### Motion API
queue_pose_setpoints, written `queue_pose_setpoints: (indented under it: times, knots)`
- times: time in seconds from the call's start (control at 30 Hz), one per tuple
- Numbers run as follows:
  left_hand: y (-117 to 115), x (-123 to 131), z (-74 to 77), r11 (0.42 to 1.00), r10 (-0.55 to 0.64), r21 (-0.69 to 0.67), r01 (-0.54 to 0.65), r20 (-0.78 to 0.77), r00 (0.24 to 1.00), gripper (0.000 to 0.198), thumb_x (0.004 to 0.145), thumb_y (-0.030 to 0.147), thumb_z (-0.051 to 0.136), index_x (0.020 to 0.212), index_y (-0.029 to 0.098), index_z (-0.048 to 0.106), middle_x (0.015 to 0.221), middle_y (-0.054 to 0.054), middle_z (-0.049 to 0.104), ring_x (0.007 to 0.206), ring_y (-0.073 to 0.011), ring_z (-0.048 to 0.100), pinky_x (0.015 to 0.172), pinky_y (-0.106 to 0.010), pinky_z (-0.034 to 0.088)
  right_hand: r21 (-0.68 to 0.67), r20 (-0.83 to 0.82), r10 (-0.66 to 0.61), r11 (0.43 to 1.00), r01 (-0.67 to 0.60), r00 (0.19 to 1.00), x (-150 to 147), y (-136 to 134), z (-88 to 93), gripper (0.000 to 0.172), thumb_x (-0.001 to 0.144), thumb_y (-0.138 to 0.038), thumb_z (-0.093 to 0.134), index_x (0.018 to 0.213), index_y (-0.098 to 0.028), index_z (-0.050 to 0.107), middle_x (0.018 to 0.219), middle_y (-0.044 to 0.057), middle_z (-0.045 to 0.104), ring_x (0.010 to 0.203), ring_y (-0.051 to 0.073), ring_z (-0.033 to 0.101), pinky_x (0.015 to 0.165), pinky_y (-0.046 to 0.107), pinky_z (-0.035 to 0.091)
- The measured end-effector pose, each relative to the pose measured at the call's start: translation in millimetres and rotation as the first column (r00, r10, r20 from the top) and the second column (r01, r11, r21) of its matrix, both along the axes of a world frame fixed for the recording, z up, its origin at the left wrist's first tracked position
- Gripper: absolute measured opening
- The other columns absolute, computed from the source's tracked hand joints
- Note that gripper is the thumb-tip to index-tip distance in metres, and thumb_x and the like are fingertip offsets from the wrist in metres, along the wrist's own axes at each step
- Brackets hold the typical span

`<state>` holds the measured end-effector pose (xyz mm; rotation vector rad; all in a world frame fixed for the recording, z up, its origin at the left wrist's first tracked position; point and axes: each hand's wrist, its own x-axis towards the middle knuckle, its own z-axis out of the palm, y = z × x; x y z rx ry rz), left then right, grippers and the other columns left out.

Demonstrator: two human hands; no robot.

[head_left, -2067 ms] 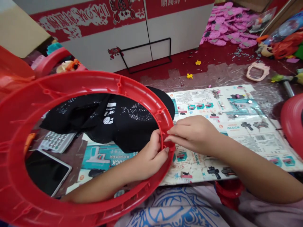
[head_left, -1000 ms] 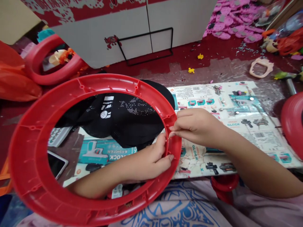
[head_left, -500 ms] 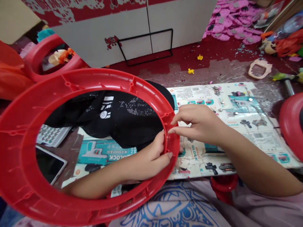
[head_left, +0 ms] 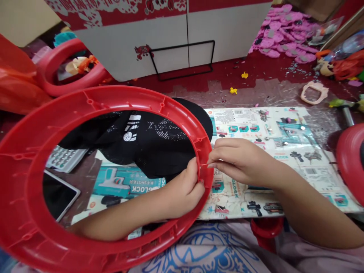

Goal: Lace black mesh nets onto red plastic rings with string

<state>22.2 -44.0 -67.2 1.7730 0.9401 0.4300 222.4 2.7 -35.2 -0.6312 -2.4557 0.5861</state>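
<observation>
A large red plastic ring (head_left: pixel 36 182) with ribs on its inner side is tilted up in front of me. My left hand (head_left: pixel 180 191) reaches through its opening, fingers closed on the right part of the rim. Just outside that rim, my right hand (head_left: pixel 241 161) pinches a thin, pale strand (head_left: pixel 204 165) that runs to the ring near my left fingertips. What the strand is made of I cannot tell. Behind the ring lies a black cloth item (head_left: pixel 162 151) with white print.
Printed cardboard (head_left: pixel 284 151) covers the worktop. Through the ring show a phone (head_left: pixel 61 195) and a calculator (head_left: pixel 66 157). A white and red panel (head_left: pixel 159 38) stands at the back. Pink parts (head_left: pixel 281 34) are piled back right, and a red round part (head_left: pixel 351 155) sits at right.
My right thumb and fingers have closed to a pinch and drawn slightly away from the rim, with the strand now visible. My left hand keeps its hold on the ring.
</observation>
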Motion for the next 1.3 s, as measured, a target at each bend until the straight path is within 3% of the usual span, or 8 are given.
queue_pose_setpoints:
  times: [0.3,0.53,0.7,1.03,1.3]
  knots:
    - [-1,0,-0.8,1.0,0.011,-0.023,-0.011,-0.005,1.0,0.045,0.087,0.015,0.037,0.131,0.008,0.027,0.135,-0.023,0.042,0.124,-0.0284,0.045,0.107,-0.051,0.038,0.185,0.053,-0.044,0.982,0.033,0.998,-1,-4,-4.2,0.019,0.092,-0.019,0.049,0.093,-0.014,0.067,0.065,0.0,0.054,0.059,0.011,0.044,0.055,0.023,0.033]
    - [-1,1,-2.3,0.995,0.063,-0.075,-0.062,0.017,0.998,0.045,0.087,0.018,0.04,0.13,0.012,0.029,0.132,-0.019,0.046,0.123,-0.0303,0.046,0.107,-0.053,0.038,0.393,0.016,-0.058,0.918,0.047,0.998,-1,-5,-5.8,0.022,0.09,-0.019,0.05,0.081,-0.016,0.07,0.059,-0.001,0.049,0.055,0.013,0.038,0.051,0.028,0.026]
    - [-1,0,-2.6,0.992,0.052,-0.118,-0.053,-0.013,0.999,0.036,0.088,0.019,0.039,0.122,0.012,0.033,0.128,-0.019,0.049,0.116,-0.0278,0.05,0.103,-0.052,0.041,0.435,0.109,-0.111,0.899,0.053,0.988,-5,-6,-6.5,0.027,0.088,-0.015,0.047,0.067,-0.016,0.063,0.057,0.0,0.049,0.055,0.013,0.039,0.052,0.028,0.026]
    - [-1,1,-1.4,0.993,0.037,-0.113,-0.039,-0.021,0.999,0.026,0.088,0.018,0.037,0.113,0.013,0.035,0.119,-0.017,0.051,0.112,-0.0265,0.052,0.101,-0.05,0.042,0.491,0.226,-0.114,0.871,-0.012,0.968,-10,-11,-11.0,0.025,0.089,-0.01,0.043,0.069,-0.016,0.056,0.061,0.0,0.048,0.058,0.014,0.038,0.053,0.028,0.027]
    - [0,0,-3.3,0.998,0.022,-0.057,-0.024,-0.044,0.999,0.023,0.088,0.014,0.036,0.111,0.014,0.037,0.108,-0.012,0.053,0.103,-0.0237,0.054,0.095,-0.044,0.046,0.552,0.203,-0.168,0.833,0.029,0.965,-12,-14,-10.9,0.025,0.089,-0.01,0.045,0.069,-0.017,0.059,0.061,0.002,0.05,0.058,0.015,0.039,0.051,0.03,0.024]
